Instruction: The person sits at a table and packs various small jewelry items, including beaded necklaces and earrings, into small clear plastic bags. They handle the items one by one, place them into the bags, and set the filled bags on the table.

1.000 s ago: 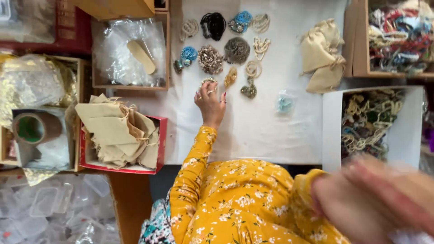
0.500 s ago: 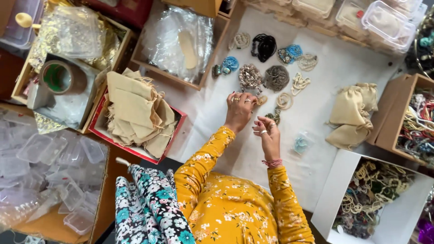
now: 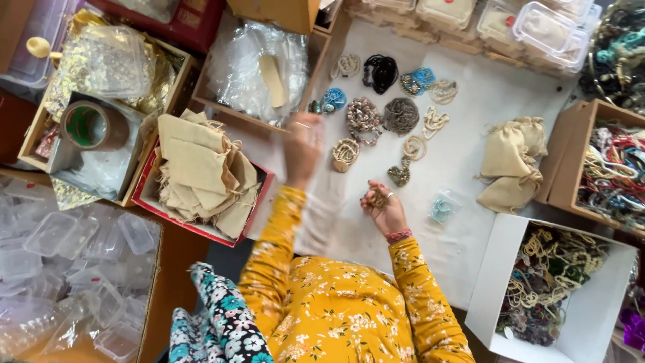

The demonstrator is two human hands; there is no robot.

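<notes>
Since the earlier frame her left hand [image 3: 302, 144] has lifted, blurred — grip unreadable. Right hand [image 3: 383, 208] pinches a small bracelet [image 3: 377, 197] just below the heart charm [image 3: 400, 176]; a snag could scatter neighbouring coils.

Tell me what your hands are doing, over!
Left hand blurred above the white cloth, grip unclear. Right hand closed on a small bracelet. Other bracelets lie just ahead.
</notes>
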